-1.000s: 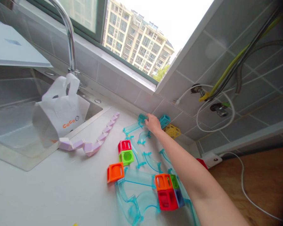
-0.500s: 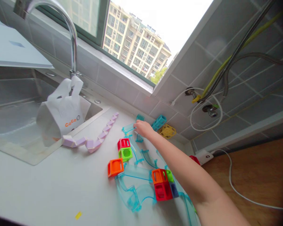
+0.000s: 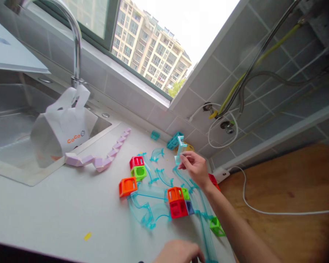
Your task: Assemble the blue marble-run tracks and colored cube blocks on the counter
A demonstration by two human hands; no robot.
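Observation:
My right hand (image 3: 194,168) is closed in a pinch on a translucent blue track piece (image 3: 181,148), which it holds up off the counter in front of a blue lattice block (image 3: 174,140). Only the back of my left hand (image 3: 179,252) shows at the bottom edge, its fingers mostly cut off. Between the hands, clear blue curved and straight track pieces (image 3: 153,193) lie joined to coloured cube blocks. These include an orange cube (image 3: 128,186), a red cube (image 3: 178,208) and a green cube (image 3: 140,173). Loose curved pieces (image 3: 157,154) lie further back.
A lilac folding snake toy (image 3: 102,163) rests beside the steel sink (image 3: 30,175), where a white bag (image 3: 71,124) stands under the tap (image 3: 77,51). A power socket (image 3: 221,174) with a white cable sits at the counter's right edge. Pipes and wires hang on the tiled wall.
My right hand has picked up the track piece from the back of the counter and moved right and nearer with it. My left hand has come into view at the bottom.

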